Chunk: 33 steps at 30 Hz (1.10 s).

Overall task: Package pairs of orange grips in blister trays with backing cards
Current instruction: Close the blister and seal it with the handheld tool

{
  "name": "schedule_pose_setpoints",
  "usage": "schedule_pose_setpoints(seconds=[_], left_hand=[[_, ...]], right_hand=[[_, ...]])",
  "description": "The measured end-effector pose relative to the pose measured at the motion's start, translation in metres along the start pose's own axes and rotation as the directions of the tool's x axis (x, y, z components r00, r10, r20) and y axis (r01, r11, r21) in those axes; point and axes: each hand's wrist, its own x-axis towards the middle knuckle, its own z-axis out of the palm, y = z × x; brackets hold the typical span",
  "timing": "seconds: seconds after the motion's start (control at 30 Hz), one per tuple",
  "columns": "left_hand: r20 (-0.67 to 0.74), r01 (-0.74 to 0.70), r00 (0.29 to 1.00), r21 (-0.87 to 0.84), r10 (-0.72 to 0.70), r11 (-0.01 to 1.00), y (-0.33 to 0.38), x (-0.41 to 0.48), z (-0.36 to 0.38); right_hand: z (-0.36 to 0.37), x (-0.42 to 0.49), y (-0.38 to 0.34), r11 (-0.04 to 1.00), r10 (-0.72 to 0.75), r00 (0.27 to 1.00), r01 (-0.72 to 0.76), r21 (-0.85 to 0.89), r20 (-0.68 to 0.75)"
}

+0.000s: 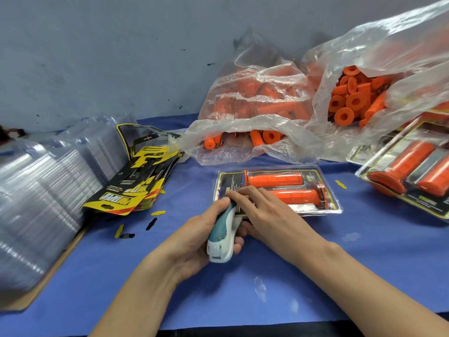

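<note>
The blister tray point(277, 190) lies flat on the blue tabletop point(243, 276), two orange grips point(275, 179) side by side inside it with the dark backing card behind them. At the tray's near left corner the left hand point(194, 242) is wrapped tight around a teal and white stapler point(222, 235), its nose pushed onto the tray's edge, while the right hand point(262, 210) lies across that same corner, fingers point(239, 193) flat and close together, pinning plastic and card. That, I'd say, is the worry: those fingertips sit right beside the stapler's mouth, so a squeeze could nip one. If the pinning hand eases off, the card could slide and the staple catch plastic only, or go in crooked. Beyond the tray, the open bags of loose grips point(349, 103) slump toward it; left of it a fan of yellow backing cards point(136, 188) and stacked empty trays point(43, 190) crowd the stapling elbow.
</note>
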Motion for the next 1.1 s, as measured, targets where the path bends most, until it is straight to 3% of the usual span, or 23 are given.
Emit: schedule_pose_setpoints(seconds=[0.1, 0.17, 0.23, 0.33, 0.37, 0.43, 0.5, 0.57, 0.6, 0.63, 0.7, 0.77, 0.83, 0.9, 1.0, 1.1], left_hand=[[0.03, 0.104, 0.993, 0.245, -0.115, 0.964, 0.011, -0.016, -0.028], [-0.051, 0.116, 0.993, 0.513, -0.105, 0.851, 0.017, -0.03, -0.055], [-0.206, 0.117, 0.978, 0.696, 0.041, 0.709, 0.02, -0.036, -0.076], [-0.442, 0.274, 0.806, 0.868, 0.393, 0.414, 0.015, -0.027, -0.085], [-0.449, 0.346, 0.745, 0.893, 0.493, 0.29, 0.011, -0.023, -0.083], [-0.426, 0.461, 0.695, 0.882, 0.58, 0.096, 0.004, -0.014, -0.077], [-0.345, 0.473, 0.641, 0.881, 0.685, 0.001, 0.005, -0.008, -0.071], [-0.219, 0.22, 0.515, 0.968, 0.829, 0.12, 0.01, -0.003, -0.063], [-0.209, 0.022, 0.449, 0.975, 0.869, 0.223, 0.014, 0.0, -0.056], [-0.246, -0.171, 0.433, 0.922, 0.867, 0.347, 0.017, 0.003, -0.047], [-0.336, -0.429, 0.577, 0.65, 0.744, 0.627, 0.024, 0.006, -0.026], [-0.319, -0.56, 0.686, 0.341, 0.654, 0.755, 0.028, 0.01, -0.008], [-0.277, -0.641, 0.677, 0.233, 0.682, 0.731, 0.033, 0.012, 0.003], [-0.272, -0.695, 0.625, 0.232, 0.731, 0.681, 0.037, 0.013, 0.009], [-0.297, -0.669, 0.577, 0.362, 0.761, 0.649, 0.041, 0.019, 0.009], [-0.264, -0.628, 0.699, 0.218, 0.665, 0.747, 0.041, 0.028, 0.017]], right_hand=[[0.001, -0.002, 0.001, 0.997, 0.054, 0.997, -0.057, -0.058, -0.055], [0.003, -0.003, 0.004, 0.994, 0.051, 0.996, -0.057, -0.091, -0.069], [0.004, -0.002, 0.004, 0.99, 0.039, 0.997, -0.048, -0.134, -0.069], [0.004, 0.0, 0.002, 0.983, 0.036, 0.994, -0.053, -0.174, -0.098], [0.003, 0.001, 0.001, 0.983, 0.038, 0.993, -0.057, -0.176, -0.108], [0.0, 0.003, 0.0, 0.983, 0.041, 0.989, -0.065, -0.172, -0.142], [-0.009, 0.007, 0.0, 0.978, 0.047, 0.977, -0.087, -0.19, -0.206], [-0.023, 0.013, -0.002, 0.974, 0.034, 0.961, -0.094, -0.208, -0.274], [-0.031, 0.018, -0.003, 0.976, 0.026, 0.949, -0.092, -0.197, -0.314], [-0.041, 0.023, -0.003, 0.984, 0.035, 0.934, -0.095, -0.154, -0.357], [-0.063, 0.035, -0.004, 0.991, 0.132, 0.887, -0.125, 0.046, -0.443], [-0.084, 0.045, -0.002, 0.924, 0.329, 0.812, -0.171, 0.343, -0.482], [-0.095, 0.052, 0.004, 0.763, 0.526, 0.726, -0.173, 0.623, -0.442], [-0.096, 0.053, 0.014, 0.48, 0.695, 0.659, -0.128, 0.868, -0.287], [-0.086, 0.048, 0.028, 0.076, 0.799, 0.6, -0.14, 0.987, 0.024], [-0.071, 0.042, 0.034, -0.231, 0.765, 0.575, -0.174, 0.957, 0.289]])
